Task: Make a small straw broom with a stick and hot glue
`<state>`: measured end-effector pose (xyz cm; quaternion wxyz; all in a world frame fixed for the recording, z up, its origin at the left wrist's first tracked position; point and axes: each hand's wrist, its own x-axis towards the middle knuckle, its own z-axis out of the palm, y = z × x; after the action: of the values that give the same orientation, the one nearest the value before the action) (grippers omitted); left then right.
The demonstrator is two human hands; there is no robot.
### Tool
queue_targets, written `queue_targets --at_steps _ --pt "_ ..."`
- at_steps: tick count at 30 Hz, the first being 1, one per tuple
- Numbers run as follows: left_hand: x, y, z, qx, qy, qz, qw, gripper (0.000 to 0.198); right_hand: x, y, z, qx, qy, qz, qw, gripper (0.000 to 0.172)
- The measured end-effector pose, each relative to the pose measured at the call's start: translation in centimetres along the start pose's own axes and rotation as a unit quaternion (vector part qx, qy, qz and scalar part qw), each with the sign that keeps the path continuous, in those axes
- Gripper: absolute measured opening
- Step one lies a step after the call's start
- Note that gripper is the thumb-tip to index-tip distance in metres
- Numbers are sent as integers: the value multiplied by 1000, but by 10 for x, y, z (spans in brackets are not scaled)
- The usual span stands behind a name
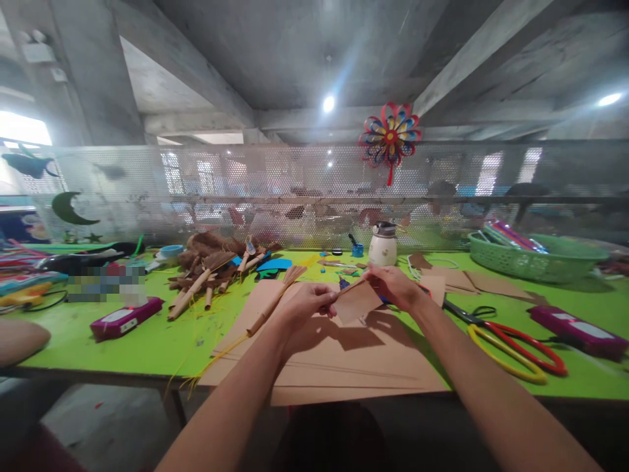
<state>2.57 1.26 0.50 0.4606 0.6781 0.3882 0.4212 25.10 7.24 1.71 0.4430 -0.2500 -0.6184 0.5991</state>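
A small piece of brown paper [358, 303] is held up between both hands, its upper edge looking folded or rolled. My left hand [313, 303] pinches its left corner, and my right hand [394, 286] grips the upper right edge. Beneath them, large brown paper sheets [339, 373] lie stacked at the table's front edge, with the small piece's shadow on them. A rolled paper stick with a fringed end [268, 313] rests on the sheets, left of my left hand, with yellow strands at its lower end.
Red and yellow scissors [511, 347] lie right of the sheets, near a purple box [577, 330]. A green basket [538, 254] and a white bottle [382, 246] stand behind. Leftward are piled paper rolls [204, 278], another purple box [126, 319] and part of a person's arm [19, 342].
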Motion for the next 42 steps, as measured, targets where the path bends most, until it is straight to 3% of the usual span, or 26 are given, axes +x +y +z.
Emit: queue_targets --at_steps 3,7,11,15,21,26,32,38,42 --pt "-1 4 3 -100 -31 0 994 29 -5 -5 4 15 -35 5 999 36" --pt "-3 7 8 -179 -87 -22 980 28 -14 -6 18 6 -132 16 991 51" --pt "-2 3 11 -189 -129 -32 973 24 -15 -1 25 -15 -165 -31 986 30" --pt "-2 0 14 -189 -182 -49 964 31 -14 1 23 -10 -172 -43 984 28" --pt "-3 7 15 -203 -83 -44 975 31 -13 1 21 -41 -154 -8 987 29" --pt "-3 10 12 -211 -127 -46 968 30 -16 -6 29 -89 -160 -33 983 29" --pt "-2 8 8 -203 -92 -3 975 21 -15 -2 28 -104 -116 -42 987 26" --pt "-1 7 8 -237 -41 -49 969 25 -15 0 30 -54 -117 -8 992 32" --pt "0 6 8 -238 -41 -46 969 26 -15 -2 31 -42 -86 1 995 32"
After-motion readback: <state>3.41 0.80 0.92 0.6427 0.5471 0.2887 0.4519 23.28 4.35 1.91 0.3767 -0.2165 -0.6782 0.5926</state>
